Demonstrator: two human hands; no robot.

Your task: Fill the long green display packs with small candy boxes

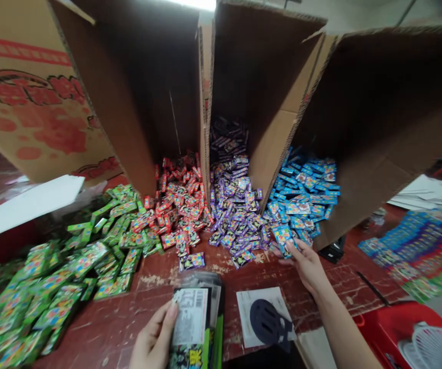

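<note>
In the head view my left hand (pixel 155 335) grips flat printed bags (pixel 191 320), green and black with a white label panel, thumb on top. At the front of the blue pile, my right hand (pixel 303 261) has its fingers closed on a small blue packet (pixel 282 234). Left of that pile lie purple packets (pixel 240 220), then red packets (pixel 182 200), each heap spilling from a tall cardboard box. One purple packet (pixel 191 261) lies apart, just beyond the bags. Green packets (pixel 61 292) are heaped on the left.
Cardboard walls (pixel 275 148) divide the piles. On the red-brown table (pixel 147 312) a dark slotted plastic piece (pixel 269 320) lies over white paper (pixel 244 312). At right stand a red bin (pixel 388 323) with a small white fan-like grille (pixel 438 346) and rows of coloured packets (pixel 421 251).
</note>
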